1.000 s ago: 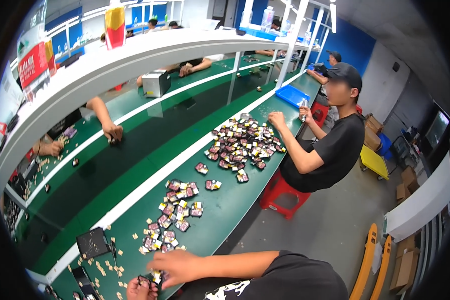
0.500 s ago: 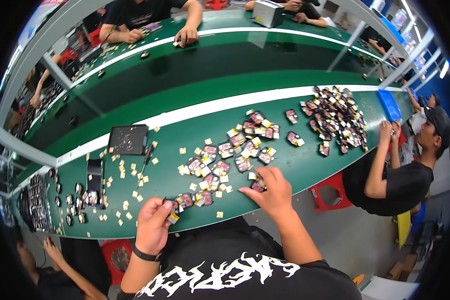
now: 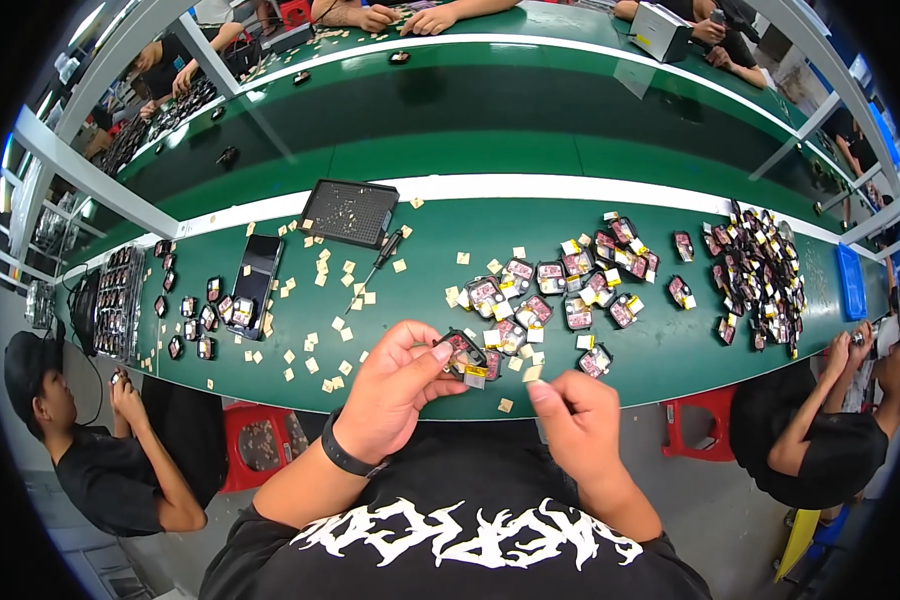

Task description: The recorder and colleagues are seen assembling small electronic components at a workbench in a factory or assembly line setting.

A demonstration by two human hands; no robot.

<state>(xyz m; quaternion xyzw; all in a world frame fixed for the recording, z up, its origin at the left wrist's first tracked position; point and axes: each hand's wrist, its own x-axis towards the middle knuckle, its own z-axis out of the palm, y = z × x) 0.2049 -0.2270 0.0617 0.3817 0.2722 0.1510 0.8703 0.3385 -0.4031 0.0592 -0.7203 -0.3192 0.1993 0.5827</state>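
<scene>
My left hand point(image 3: 390, 390), with a dark band at its wrist, grips a small black-framed electronic module point(image 3: 462, 350). The module has a reddish circuit board and a yellow-taped part hanging at its lower edge. To the right of it, my right hand point(image 3: 582, 425) pinches a small cream square point(image 3: 533, 374) between thumb and finger. A loose cluster of similar modules point(image 3: 550, 278) lies on the green table point(image 3: 440, 235) beyond both hands. One more module point(image 3: 594, 360) rests just beyond my right hand.
A big heap of modules point(image 3: 760, 285) and a blue tray point(image 3: 851, 285) are at the right. Leftward lie a black perforated tray point(image 3: 320, 208), a screwdriver point(image 3: 377, 265), a dark phone-like slab point(image 3: 260, 262) and scattered cream squares. Co-workers sit on both sides and opposite.
The view has swung left, shifting the table rightward. My right hand was open over a module; now it pinches a cream square. My left hand still grips a module, now raised and turned.
</scene>
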